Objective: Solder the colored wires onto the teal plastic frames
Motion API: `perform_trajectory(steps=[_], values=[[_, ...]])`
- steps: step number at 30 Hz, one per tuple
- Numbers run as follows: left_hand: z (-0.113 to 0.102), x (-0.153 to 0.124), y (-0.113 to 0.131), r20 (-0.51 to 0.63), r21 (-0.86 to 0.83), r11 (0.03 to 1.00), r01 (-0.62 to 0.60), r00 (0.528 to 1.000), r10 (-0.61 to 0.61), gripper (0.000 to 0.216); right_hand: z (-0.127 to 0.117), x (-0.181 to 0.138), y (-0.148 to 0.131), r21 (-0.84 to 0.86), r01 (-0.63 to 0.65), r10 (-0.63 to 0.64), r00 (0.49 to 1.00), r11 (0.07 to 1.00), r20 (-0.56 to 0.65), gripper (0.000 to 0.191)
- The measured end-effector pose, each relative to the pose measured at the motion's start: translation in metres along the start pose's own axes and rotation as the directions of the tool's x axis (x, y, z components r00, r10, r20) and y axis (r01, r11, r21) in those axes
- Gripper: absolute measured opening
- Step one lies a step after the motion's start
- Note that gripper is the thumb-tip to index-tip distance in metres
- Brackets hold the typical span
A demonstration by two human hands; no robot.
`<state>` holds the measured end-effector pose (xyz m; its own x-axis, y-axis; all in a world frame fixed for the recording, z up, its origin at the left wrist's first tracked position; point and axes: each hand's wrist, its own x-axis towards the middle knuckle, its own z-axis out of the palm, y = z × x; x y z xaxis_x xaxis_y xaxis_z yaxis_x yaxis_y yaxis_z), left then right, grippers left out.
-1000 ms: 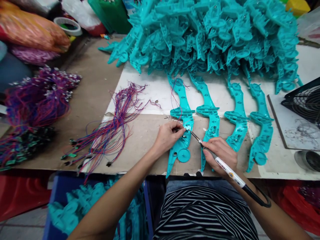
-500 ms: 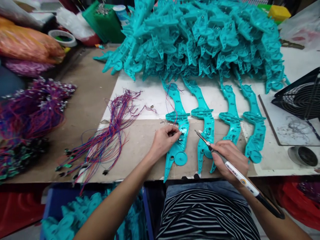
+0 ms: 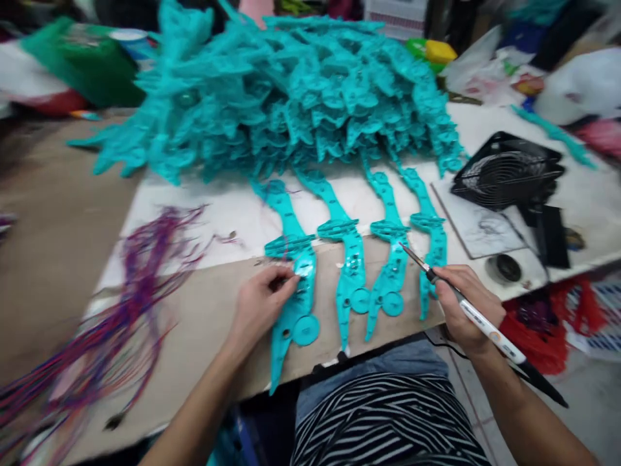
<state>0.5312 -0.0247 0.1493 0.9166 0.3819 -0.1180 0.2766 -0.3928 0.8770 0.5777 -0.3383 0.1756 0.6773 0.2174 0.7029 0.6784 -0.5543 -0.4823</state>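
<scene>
We are arching our left hand (image 3: 262, 294) at the row's leftmost teal part (image 3: 303, 292), cannot tell its grip, our right hand (image 3: 468, 301) is holding a soldering iron (image 3: 489, 332) slanted, grip closed.

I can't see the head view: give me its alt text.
A person's left hand is at the leftmost of four teal parts lined up on a table, while the right hand holds a pen-shaped tool. A teal heap stands behind; coloured wires lie left.

The right hand (image 3: 471, 304) has swung the soldering iron (image 3: 489, 331) rightward, over the third turquoise piece (image 3: 394, 266).
</scene>
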Motion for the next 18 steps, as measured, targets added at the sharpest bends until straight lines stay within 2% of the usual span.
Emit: perform_trajectory(steps=[4, 8, 10, 13, 18], values=[[0.007, 0.002, 0.014, -0.048, 0.074, 0.985, 0.157, 0.987, -0.153, 0.026, -0.036, -0.001, 0.051, -0.220, -0.206, 0.157, 0.962, 0.953, -0.222, 0.017], [0.018, 0.004, 0.033, -0.058, 0.030, 0.960, 0.279, 0.959, -0.277, 0.034, -0.065, -0.004, 0.101, -0.258, -0.472, 0.354, 0.848, 0.843, -0.395, 0.028], [0.021, 0.004, 0.040, -0.077, 0.002, 0.950, 0.311, 0.948, -0.310, 0.034, -0.071, -0.005, 0.118, -0.223, -0.547, 0.429, 0.802, 0.807, -0.415, 0.032], [0.022, 0.004, 0.042, -0.113, 0.004, 0.939, 0.344, 0.933, -0.341, 0.038, -0.072, -0.004, 0.135, -0.178, -0.588, 0.488, 0.775, 0.789, -0.401, 0.037], [0.017, 0.003, 0.022, -0.143, 0.011, 0.940, 0.342, 0.930, -0.337, 0.042, -0.073, -0.003, 0.145, -0.111, -0.638, 0.560, 0.735, 0.762, -0.382, 0.041]])
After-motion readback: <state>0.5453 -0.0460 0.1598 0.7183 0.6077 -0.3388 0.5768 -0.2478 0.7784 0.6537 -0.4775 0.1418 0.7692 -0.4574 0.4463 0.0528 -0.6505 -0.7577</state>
